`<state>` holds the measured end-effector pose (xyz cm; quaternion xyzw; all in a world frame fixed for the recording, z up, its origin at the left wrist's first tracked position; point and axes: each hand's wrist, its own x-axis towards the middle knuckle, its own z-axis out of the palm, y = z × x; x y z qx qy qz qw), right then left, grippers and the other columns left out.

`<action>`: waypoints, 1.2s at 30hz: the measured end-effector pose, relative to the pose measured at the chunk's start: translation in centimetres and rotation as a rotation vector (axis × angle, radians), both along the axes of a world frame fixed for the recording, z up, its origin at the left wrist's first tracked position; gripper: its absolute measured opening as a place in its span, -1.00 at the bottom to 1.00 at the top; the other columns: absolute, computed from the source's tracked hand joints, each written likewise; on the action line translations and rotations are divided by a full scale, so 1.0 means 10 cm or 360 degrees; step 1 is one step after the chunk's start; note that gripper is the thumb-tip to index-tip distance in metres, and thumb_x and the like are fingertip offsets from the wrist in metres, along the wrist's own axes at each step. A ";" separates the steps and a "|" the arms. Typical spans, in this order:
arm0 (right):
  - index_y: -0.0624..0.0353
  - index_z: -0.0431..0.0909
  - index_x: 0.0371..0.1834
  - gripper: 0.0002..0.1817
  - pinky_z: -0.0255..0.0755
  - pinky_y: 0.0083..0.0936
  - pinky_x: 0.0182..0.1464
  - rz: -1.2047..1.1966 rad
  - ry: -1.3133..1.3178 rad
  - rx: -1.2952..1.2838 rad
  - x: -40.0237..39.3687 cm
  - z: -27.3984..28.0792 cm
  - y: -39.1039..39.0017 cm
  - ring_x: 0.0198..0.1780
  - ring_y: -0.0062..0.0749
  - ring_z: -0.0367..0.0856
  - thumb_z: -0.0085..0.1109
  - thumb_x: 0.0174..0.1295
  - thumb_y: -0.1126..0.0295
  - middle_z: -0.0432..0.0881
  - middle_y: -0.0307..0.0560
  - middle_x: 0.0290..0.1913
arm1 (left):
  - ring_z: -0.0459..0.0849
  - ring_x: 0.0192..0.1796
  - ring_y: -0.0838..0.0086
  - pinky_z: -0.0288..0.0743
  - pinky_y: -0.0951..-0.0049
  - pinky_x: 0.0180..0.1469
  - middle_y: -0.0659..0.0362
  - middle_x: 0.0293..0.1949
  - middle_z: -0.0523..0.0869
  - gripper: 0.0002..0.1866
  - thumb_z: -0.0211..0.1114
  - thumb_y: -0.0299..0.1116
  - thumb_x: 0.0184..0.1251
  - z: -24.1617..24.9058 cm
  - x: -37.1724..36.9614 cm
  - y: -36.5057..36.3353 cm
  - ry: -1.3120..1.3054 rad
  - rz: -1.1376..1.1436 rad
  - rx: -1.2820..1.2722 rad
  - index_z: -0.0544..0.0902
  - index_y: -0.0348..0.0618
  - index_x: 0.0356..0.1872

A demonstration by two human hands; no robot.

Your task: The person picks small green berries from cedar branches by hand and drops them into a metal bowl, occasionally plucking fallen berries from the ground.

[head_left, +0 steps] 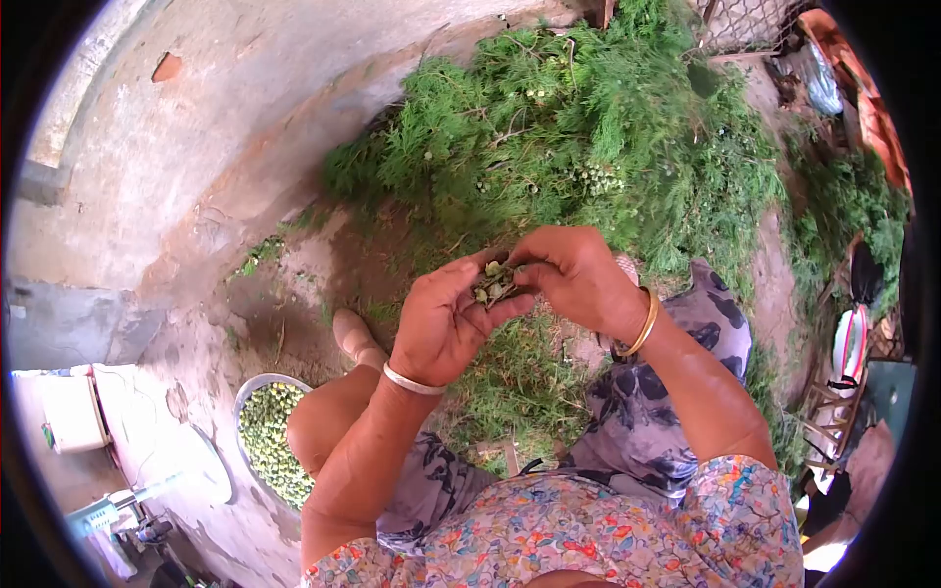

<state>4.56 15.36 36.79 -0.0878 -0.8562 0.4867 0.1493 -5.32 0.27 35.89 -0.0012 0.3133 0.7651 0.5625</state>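
Both hands meet in front of me around a small clump of green cones (496, 281). My left hand (438, 318), with a pale bangle at its wrist, is curled under and around the clump. My right hand (578, 277), with a gold bangle at the wrist, pinches at the clump from the other side with bent fingers. Some of the cones are hidden by the fingers. Beside my left knee stands a metal basin (242, 400) with many pale green cones (272, 436) in it.
A large heap of cut evergreen branches (588, 127) lies ahead against the wall (235, 127). Loose sprigs (524, 392) cover the ground between my legs. A standing fan (196, 470) is at the lower left. On the right are a wooden chair (831, 426) and more branches (848, 201).
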 end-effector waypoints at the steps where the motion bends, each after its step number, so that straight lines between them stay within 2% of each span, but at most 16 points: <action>1: 0.33 0.56 -0.42 -0.92 0.45 -0.32 -0.38 -0.0040 -0.0076 -0.0202 0.00 0.02 0.00 -0.46 -0.08 0.59 0.18 0.00 0.57 0.58 0.12 -0.51 | 0.60 0.01 0.12 0.57 0.12 0.08 -0.12 0.03 0.52 -0.60 -0.04 -0.38 0.40 -0.02 -0.01 0.00 -0.0044 -0.0004 -0.0004 0.34 -0.56 0.11; 2: 0.33 0.56 -0.42 -0.92 0.45 -0.32 -0.38 -0.0036 -0.0078 -0.0202 0.00 0.05 -0.01 -0.46 -0.08 0.59 0.18 0.00 0.57 0.58 0.12 -0.51 | 0.60 0.01 0.10 0.58 0.15 0.04 -0.12 0.04 0.51 -0.56 -0.01 -0.28 0.42 -0.04 -0.02 -0.01 -0.0087 -0.0008 -0.0009 0.34 -0.51 0.12; 5: 0.34 0.56 -0.42 -0.95 0.43 -0.38 -0.42 -0.0059 -0.0263 -0.0355 0.00 0.10 -0.01 -0.51 -0.16 0.60 0.17 0.06 0.57 0.59 0.12 -0.53 | 0.67 -0.10 0.15 0.63 0.24 -0.07 -0.11 -0.07 0.60 -0.62 -0.02 -0.32 0.45 0.02 -0.03 -0.03 -0.0024 -0.0091 -0.0001 0.42 -0.54 0.02; 8: 0.35 0.56 -0.43 -0.95 0.42 -0.39 -0.45 -0.0037 -0.0177 -0.0125 -0.01 0.10 0.00 -0.52 -0.28 0.59 0.17 0.08 0.56 0.58 0.09 -0.55 | 0.69 -0.19 0.19 0.63 0.34 -0.21 -0.06 -0.13 0.64 -0.66 0.00 -0.32 0.44 -0.01 -0.05 -0.05 0.0159 -0.0183 -0.0006 0.47 -0.48 -0.04; 12: 0.34 0.56 -0.44 -0.95 0.39 -0.44 -0.47 -0.0046 -0.0171 -0.0161 -0.01 0.12 0.00 -0.55 -0.41 0.54 0.17 0.09 0.56 0.57 0.06 -0.58 | 0.68 -0.17 0.20 0.62 0.33 -0.17 -0.04 -0.16 0.65 -0.63 0.02 -0.25 0.43 -0.08 -0.07 -0.08 0.0212 -0.0259 0.0009 0.48 -0.44 -0.04; 18: 0.35 0.57 -0.42 -0.95 0.34 -0.55 -0.48 -0.0053 -0.0239 -0.0414 0.01 0.17 0.05 -0.57 -0.53 0.43 0.17 0.08 0.57 0.55 -0.02 -0.60 | 0.69 -0.21 0.22 0.63 0.32 -0.19 -0.01 -0.19 0.66 -0.73 0.08 -0.33 0.41 -0.12 -0.07 -0.05 0.0123 -0.0019 -0.0191 0.52 -0.40 -0.14; 20: 0.35 0.57 -0.41 -0.94 0.33 -0.57 -0.47 -0.0028 -0.0235 -0.0522 0.03 0.25 0.07 -0.56 -0.56 0.41 0.18 0.07 0.57 0.55 -0.03 -0.60 | 0.63 -0.07 0.11 0.58 0.24 0.02 -0.14 -0.09 0.59 -0.57 0.00 -0.18 0.46 -0.15 -0.08 -0.04 0.0063 0.0111 -0.0160 0.42 -0.46 0.01; 22: 0.36 0.58 -0.40 -0.91 0.37 -0.51 -0.43 0.0312 -0.0493 -0.0506 0.08 0.35 0.12 -0.49 -0.48 0.51 0.19 0.06 0.54 0.61 0.01 -0.50 | 0.59 -0.01 0.06 0.54 0.19 0.08 -0.18 -0.05 0.56 -0.51 0.00 -0.11 0.45 -0.15 -0.11 -0.02 0.0005 0.0148 -0.0129 0.39 -0.47 0.03; 23: 0.36 0.58 -0.40 -0.91 0.37 -0.51 -0.43 0.0315 -0.0494 -0.0509 0.11 0.30 0.13 -0.49 -0.48 0.51 0.19 0.06 0.54 0.61 0.01 -0.50 | 0.55 0.05 0.01 0.49 0.15 0.14 -0.21 -0.01 0.52 -0.44 -0.01 -0.04 0.44 -0.15 -0.12 -0.02 -0.0052 0.0181 -0.0098 0.36 -0.48 0.06; 25: 0.34 0.59 -0.38 -0.87 0.42 -0.38 -0.38 0.0427 -0.0313 -0.0057 0.15 0.16 0.14 -0.41 -0.26 0.60 0.23 0.00 0.51 0.62 0.08 -0.43 | 0.52 0.07 -0.01 0.46 0.12 0.17 -0.23 0.01 0.50 -0.39 0.00 0.01 0.42 -0.13 -0.14 -0.02 -0.0044 0.0157 -0.0054 0.34 -0.50 0.07; 26: 0.34 0.59 -0.38 -0.87 0.42 -0.38 -0.38 0.0424 -0.0316 -0.0061 0.15 0.11 0.14 -0.41 -0.26 0.60 0.23 0.00 0.51 0.62 0.08 -0.43 | 0.50 0.10 -0.04 0.43 0.09 0.20 -0.24 0.03 0.48 -0.34 0.00 0.06 0.40 -0.11 -0.13 -0.02 -0.0036 0.0132 -0.0006 0.32 -0.51 0.09; 28: 0.31 0.59 -0.34 -0.81 0.44 -0.22 -0.31 -0.0088 0.0048 0.0577 0.09 0.08 0.12 -0.35 -0.02 0.59 0.26 -0.06 0.49 0.59 0.11 -0.42 | 0.50 0.10 -0.02 0.42 0.08 0.21 -0.22 0.03 0.48 -0.32 -0.01 0.08 0.40 -0.10 -0.11 -0.01 -0.0022 0.0103 0.0015 0.31 -0.52 0.10; 30: 0.29 0.58 -0.34 -0.80 0.43 -0.19 -0.30 -0.0111 0.0027 0.0469 0.07 0.15 0.06 -0.36 0.02 0.57 0.25 -0.07 0.49 0.56 0.09 -0.45 | 0.50 0.10 -0.01 0.40 0.06 0.22 -0.21 0.04 0.48 -0.30 -0.02 0.10 0.40 -0.07 -0.09 -0.01 -0.0006 0.0073 0.0038 0.30 -0.53 0.11; 32: 0.27 0.58 -0.33 -0.79 0.43 -0.16 -0.29 -0.0134 0.0006 0.0361 0.05 0.16 0.01 -0.36 0.05 0.55 0.25 -0.09 0.48 0.54 0.08 -0.48 | 0.52 0.09 0.15 0.49 0.09 0.15 -0.05 0.06 0.45 -0.46 -0.12 -0.01 0.48 -0.05 -0.06 0.01 -0.0144 0.0096 0.0010 0.32 -0.39 0.10; 35: 0.26 0.56 -0.39 -0.83 0.42 -0.15 -0.30 -0.0091 -0.0033 0.0330 0.04 0.08 -0.03 -0.37 0.03 0.55 0.25 -0.08 0.48 0.52 0.05 -0.49 | 0.50 0.11 0.14 0.49 0.06 0.15 -0.07 0.09 0.40 -0.48 -0.14 -0.02 0.49 -0.09 -0.03 0.04 -0.0207 0.0012 0.0077 0.29 -0.36 0.12; 36: 0.25 0.55 -0.41 -0.85 0.42 -0.16 -0.33 -0.0025 -0.0025 0.0474 0.04 0.02 -0.03 -0.39 0.04 0.54 0.26 -0.09 0.48 0.51 0.05 -0.50 | 0.50 0.11 0.14 0.49 0.06 0.15 -0.07 0.09 0.40 -0.48 -0.14 -0.02 0.49 -0.11 -0.02 0.04 -0.0209 0.0009 0.0077 0.29 -0.36 0.12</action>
